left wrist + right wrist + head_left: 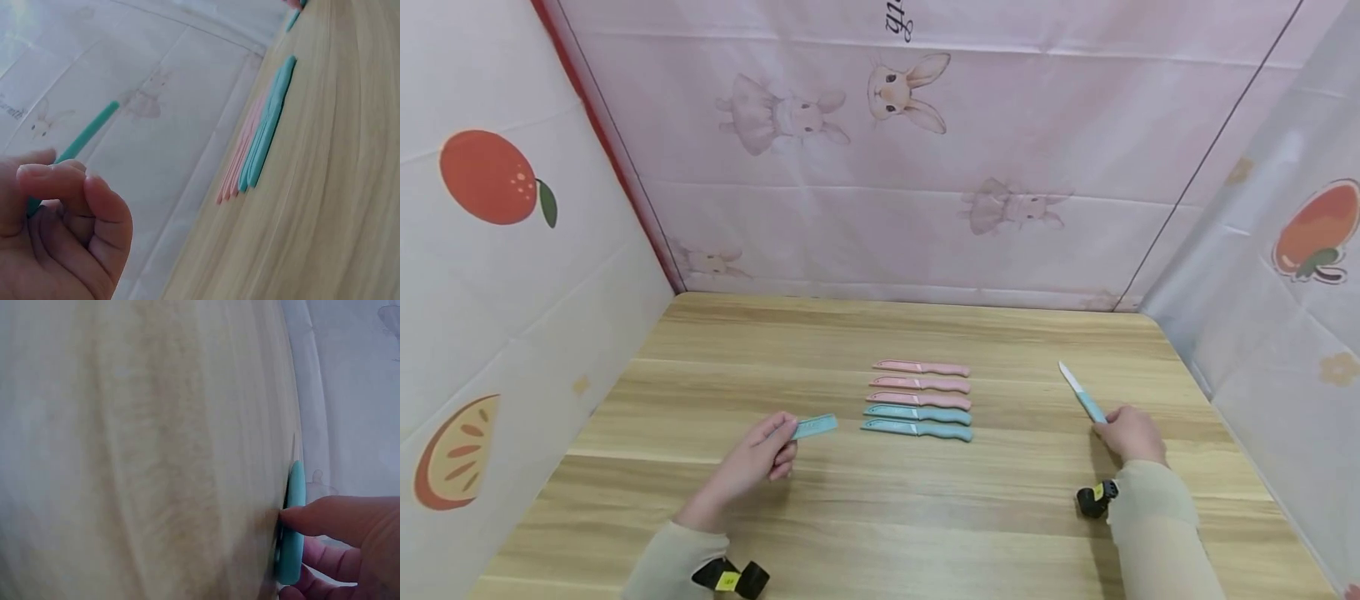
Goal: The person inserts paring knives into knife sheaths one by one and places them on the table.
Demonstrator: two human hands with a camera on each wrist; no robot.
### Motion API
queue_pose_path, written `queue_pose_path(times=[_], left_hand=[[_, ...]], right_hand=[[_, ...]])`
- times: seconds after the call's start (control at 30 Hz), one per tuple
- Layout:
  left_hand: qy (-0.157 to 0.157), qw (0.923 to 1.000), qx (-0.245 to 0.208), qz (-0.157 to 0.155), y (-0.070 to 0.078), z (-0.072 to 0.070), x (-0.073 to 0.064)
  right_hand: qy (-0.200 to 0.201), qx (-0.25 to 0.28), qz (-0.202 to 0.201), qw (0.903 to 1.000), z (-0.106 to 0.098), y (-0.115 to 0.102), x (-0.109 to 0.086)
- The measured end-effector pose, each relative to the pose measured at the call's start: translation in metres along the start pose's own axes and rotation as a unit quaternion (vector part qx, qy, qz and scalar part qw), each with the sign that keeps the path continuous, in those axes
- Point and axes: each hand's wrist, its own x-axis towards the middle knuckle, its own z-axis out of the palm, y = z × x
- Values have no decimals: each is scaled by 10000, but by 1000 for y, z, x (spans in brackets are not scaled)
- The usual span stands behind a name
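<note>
My left hand (760, 457) pinches one end of a teal knife sheath (816, 426), raised over the left part of the table. The left wrist view shows that sheath (94, 130) edge-on, sticking out past the curled fingers (69, 194). At the right, my right hand (1131, 435) grips the handle of an unsheathed knife (1091, 407) with a pale blade and teal handle; the blade points away to the upper left. In the right wrist view, thumb and fingers hold the teal handle (294, 519) close to the tabletop.
Between the hands lies a row of several sheathed knives: pink ones (946, 385) at the back, two teal ones (946, 432) in front, handles to the right. The wooden table (887, 525) meets printed cloth walls (880, 242) at the back and sides.
</note>
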Motion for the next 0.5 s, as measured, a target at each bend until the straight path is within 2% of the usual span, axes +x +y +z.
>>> queue_pose_path(times=[0.1,0.2,0.3,0.4,0.5], left_hand=[[229,9995,-229,2,-1,6,0],[760,9955,-543,-134,-3,13,2],[1375,9862,-887,-263,-4,22,5],[1711,9784,-1109,-350,-2,31,9],[1736,9699,-1627,-515,1,41,12]], right_hand=[[0,63,-39,10000,-1,1,-3],[160,386,32,9991,1,0,-6],[584,940,177,9937,5,-4,-10],[1239,1487,206,9809,10,-13,-14],[1891,1983,164,9616,11,-25,-19]])
